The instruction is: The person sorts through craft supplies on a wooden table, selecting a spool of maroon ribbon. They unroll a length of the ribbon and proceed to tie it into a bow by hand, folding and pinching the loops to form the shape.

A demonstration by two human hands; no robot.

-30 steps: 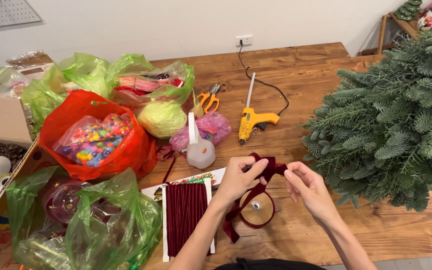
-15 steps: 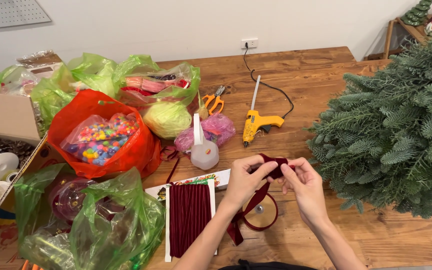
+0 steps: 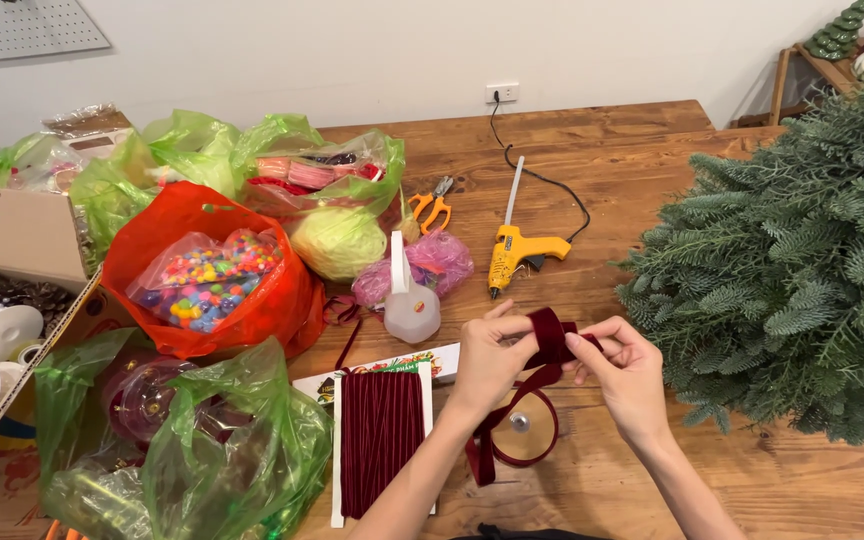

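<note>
Wooden table (image 3: 652,160), my left hand (image 3: 487,362) and right hand (image 3: 624,375) both pinched around dark red velvet ribbon (image 3: 550,335), beside fir greenery (image 3: 802,260).

A yellow glue gun (image 3: 517,250) lies on the wooden surface (image 3: 632,140), its black cord (image 3: 542,180) running to a wall socket (image 3: 502,93), with orange-handled scissors (image 3: 432,208) just beside it and a small white glue bottle (image 3: 410,305) nearer the front. To the left sit green plastic bags (image 3: 222,150), a red bag (image 3: 202,265) holding a pouch of coloured beads (image 3: 202,280), a pink bag (image 3: 432,262) and an open cardboard box (image 3: 17,235). A bushy evergreen tree (image 3: 802,260) fills the right side.
</note>
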